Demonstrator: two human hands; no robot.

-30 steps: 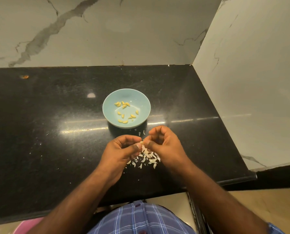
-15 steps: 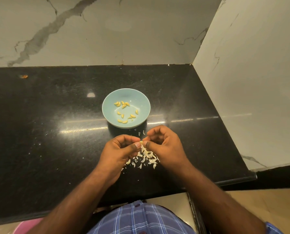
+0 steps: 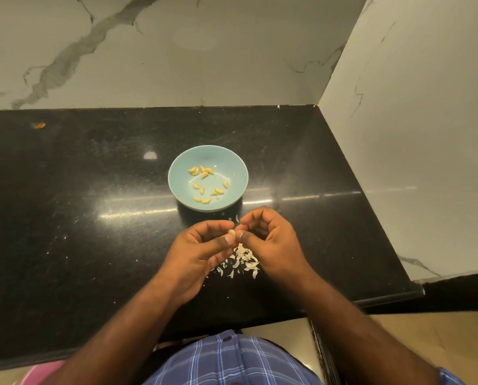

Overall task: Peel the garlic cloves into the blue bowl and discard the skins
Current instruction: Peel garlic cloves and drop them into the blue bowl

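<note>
Garlic clove (image 3: 232, 232) seemingly between both grips

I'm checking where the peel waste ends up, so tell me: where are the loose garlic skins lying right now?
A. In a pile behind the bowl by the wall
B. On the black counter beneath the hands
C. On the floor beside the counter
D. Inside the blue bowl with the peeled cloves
B: the garlic skins lie scattered on the black counter under and between the hands, nearer the person than the blue bowl, which holds only peeled cloves.
</note>
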